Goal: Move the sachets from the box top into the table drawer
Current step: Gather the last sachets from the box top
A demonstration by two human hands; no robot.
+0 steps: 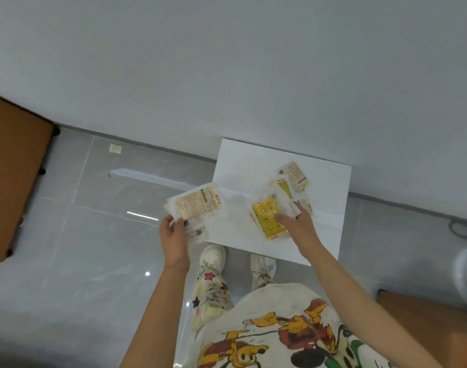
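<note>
1. Far to the left, a brown table [12, 179], only partly seen. No drawer showing from this view.
2. Left of the box, the left hand [174, 240], fingers closed tight on a fanned bunch of sachets [196, 208]. Held out over the grey floor [89, 261], just past the box edge.
3. Could slip: bunch is thin and slick, pinched only at the bottom corner. One loose squeeze and some may slide out and drop to the floor.
4. In the middle, the white box top [253, 166], flat, close to the wall [227, 62].
5. On the box top, a yellow sachet [268, 216] with dots, lying flat.
6. Right of that, the right hand [297, 221], palm down, fingers spread and pressing on the yellow sachet and a pale one beside it. Not closed on anything yet, just touching on top.
7. Could go wrong: flat packets are hard to lift off a smooth top. Fingers may only push them along, maybe off the near edge.
8. Further right and back, two more small sachets [293, 176] on the box top, not touched.
9. Left arm bent, wrist turned up to show the bunch. Right arm reaching forward and straight, wrist low over the box.
10. Looks like the gathering step, with several packets left to pick up.
</note>
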